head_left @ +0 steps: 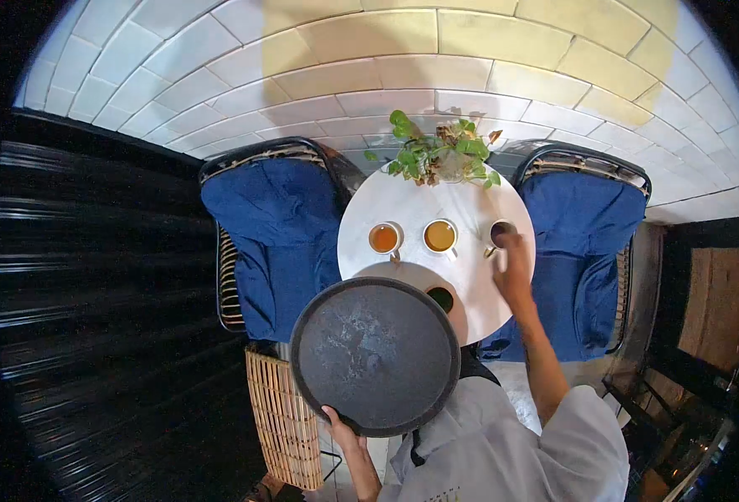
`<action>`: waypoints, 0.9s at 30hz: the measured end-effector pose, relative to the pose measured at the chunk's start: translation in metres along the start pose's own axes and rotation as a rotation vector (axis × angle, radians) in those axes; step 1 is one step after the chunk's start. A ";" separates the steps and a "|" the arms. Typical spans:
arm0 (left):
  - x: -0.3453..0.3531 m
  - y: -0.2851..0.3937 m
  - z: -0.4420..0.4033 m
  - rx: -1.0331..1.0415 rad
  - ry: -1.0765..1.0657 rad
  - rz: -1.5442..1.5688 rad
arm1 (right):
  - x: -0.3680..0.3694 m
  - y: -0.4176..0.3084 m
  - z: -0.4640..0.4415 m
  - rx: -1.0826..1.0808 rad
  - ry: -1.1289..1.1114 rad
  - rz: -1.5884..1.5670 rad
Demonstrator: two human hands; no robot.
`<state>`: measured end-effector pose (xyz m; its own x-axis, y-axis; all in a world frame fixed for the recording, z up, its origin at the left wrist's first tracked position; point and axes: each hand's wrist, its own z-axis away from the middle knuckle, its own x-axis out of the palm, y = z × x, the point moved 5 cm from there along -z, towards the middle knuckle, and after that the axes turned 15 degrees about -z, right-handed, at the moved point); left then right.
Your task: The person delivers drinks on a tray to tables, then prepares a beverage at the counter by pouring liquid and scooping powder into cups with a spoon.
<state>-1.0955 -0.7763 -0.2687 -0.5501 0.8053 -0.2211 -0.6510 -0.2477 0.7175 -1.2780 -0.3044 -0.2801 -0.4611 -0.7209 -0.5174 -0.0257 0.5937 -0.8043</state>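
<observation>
My left hand (346, 432) grips the lower edge of a round black serving tray (376, 356), whose worn top carries nothing. My right hand (514, 272) reaches over the table, its fingers at the rim of a cup of dark liquid (497, 231); the fingertips are blurred. To its left stand a cup of yellowish drink (440, 237) and a cup of amber drink (383, 239). Another cup with dark green contents (441, 298) is partly covered by the tray.
The round white table (419, 197) stands against a tiled wall (361, 75), with a leafy plant (449, 155) at its back edge. Blue-covered chairs flank it, left (273, 226) and right (583, 243). A slatted bamboo chair (281, 418) is near my left arm.
</observation>
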 end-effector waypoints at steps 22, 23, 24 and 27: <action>-0.054 -0.029 -0.009 -0.051 -0.076 -0.083 | 0.069 0.022 0.084 0.612 -0.182 -1.041; -0.054 -0.026 -0.006 -0.045 -0.097 -0.091 | 0.050 0.003 0.092 0.597 -0.186 -1.046; -0.049 -0.015 0.001 0.033 -0.143 -0.150 | 0.029 -0.015 0.102 0.587 -0.159 -1.042; -0.052 -0.014 -0.006 0.089 -0.302 -0.208 | -0.043 -0.079 0.147 0.510 -0.080 -0.903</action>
<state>-1.0607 -0.8181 -0.2718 -0.2234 0.9592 -0.1731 -0.6770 -0.0249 0.7355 -1.1258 -0.3726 -0.2370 -0.3960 -0.8546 0.3359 0.0547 -0.3871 -0.9204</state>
